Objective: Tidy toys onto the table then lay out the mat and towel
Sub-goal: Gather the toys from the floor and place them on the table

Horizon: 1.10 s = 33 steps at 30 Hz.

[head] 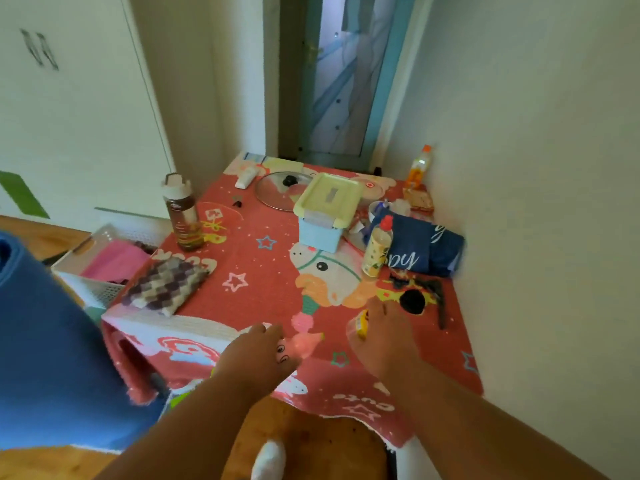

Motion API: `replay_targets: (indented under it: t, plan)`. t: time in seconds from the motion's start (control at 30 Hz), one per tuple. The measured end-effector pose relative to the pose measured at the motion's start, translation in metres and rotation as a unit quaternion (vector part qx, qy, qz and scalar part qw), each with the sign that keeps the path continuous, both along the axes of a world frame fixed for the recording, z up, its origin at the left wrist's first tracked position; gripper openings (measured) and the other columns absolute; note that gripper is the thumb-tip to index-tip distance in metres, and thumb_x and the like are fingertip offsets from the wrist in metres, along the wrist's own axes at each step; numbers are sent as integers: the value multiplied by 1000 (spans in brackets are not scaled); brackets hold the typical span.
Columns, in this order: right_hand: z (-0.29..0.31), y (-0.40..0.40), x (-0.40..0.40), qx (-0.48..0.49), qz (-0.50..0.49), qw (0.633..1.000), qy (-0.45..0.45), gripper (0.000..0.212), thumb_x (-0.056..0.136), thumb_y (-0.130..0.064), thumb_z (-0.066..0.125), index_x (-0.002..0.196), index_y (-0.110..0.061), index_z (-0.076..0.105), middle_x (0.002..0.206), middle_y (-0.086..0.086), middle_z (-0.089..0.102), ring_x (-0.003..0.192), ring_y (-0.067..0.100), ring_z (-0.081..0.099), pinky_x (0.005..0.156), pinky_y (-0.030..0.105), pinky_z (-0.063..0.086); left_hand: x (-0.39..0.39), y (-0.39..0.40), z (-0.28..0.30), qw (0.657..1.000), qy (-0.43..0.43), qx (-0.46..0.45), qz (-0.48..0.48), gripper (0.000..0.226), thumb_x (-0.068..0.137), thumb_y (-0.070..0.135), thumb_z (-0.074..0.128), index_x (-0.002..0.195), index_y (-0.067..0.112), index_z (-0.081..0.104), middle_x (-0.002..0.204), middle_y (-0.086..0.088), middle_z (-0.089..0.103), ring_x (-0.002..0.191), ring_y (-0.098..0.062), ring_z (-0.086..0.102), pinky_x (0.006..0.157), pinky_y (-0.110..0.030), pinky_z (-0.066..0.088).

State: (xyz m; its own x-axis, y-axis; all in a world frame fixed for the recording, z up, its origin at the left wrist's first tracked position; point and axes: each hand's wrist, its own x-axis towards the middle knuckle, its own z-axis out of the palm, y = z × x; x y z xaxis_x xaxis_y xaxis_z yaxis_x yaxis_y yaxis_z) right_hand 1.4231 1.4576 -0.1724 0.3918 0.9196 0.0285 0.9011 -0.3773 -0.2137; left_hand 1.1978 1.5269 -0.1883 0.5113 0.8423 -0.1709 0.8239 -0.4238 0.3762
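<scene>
1. Fingers [268, 332] of the left hand [256, 355] curl round a pink toy [301, 344] with cartoon eyes, at the near edge of the tabletop [256, 268], lower centre of frame.
2. Right hand [384, 337] wraps a small yellow toy [362, 325] low over the tabletop, lower right of centre; only part of the toy shows past the palm.
3. Tabletop wears a red cartoon cloth [363, 386] with stars and a unicorn; its front edge droops over the near side.
4. Rolled blue mat [45, 341] stands at the left edge of frame, beside the table, partly cut off.
5. Checked folded cloth [166, 285] lies on the tabletop's left edge, left of centre.
6. Brown-liquid bottle [183, 216] stands upright behind it, near the back left corner.
7. Lidded pale box [323, 209] sits centre back, with a glass pot lid [277, 188] just behind it to the left.
8. Small red-capped bottle [377, 247] stands right of the box; dark blue lettered fabric [422, 251] lies just beside it against the right wall.
9. Orange bottle [419, 168] stands in the back right corner.
10. Black round thing [412, 303] lies near the right hand; too blurred to name.
11. White basket [93, 268] with pink fabric sits on the floor, left of the table.
</scene>
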Motion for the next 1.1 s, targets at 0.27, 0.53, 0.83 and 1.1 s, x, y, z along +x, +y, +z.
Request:
replay_targets:
  t: [0.27,0.53,0.83,1.1]
  plan:
    - [-38,45,94,-155,-192,967,68,65,89,-40,57,146,-22,31,148,14,34,130,33,40,104,42,42,106,129,-22,983,66,-20,-168,59,83,63,54,127,25,46,119,-2,53,103,-25,59,85,-41,52]
    - [-73,54,139,-197,-277,935,104,63,93,-34,54,148,-24,25,144,15,35,132,35,37,104,44,42,179,172,-58,960,119,-67,-244,59,83,65,52,127,27,45,120,-1,51,107,-25,57,86,-44,52]
    - [-94,48,158,-238,-244,934,106,82,85,-57,58,149,-24,19,154,15,24,142,37,24,111,48,33,226,172,-89,972,86,-153,-155,69,79,69,56,129,23,44,120,-4,50,105,-27,59,81,-40,51]
    - [-77,89,154,-110,-88,990,6,45,92,-46,47,127,-20,53,139,7,49,130,28,42,107,44,36,286,146,-111,965,41,-258,12,77,78,72,57,132,18,47,125,-11,48,114,-32,56,90,-39,47]
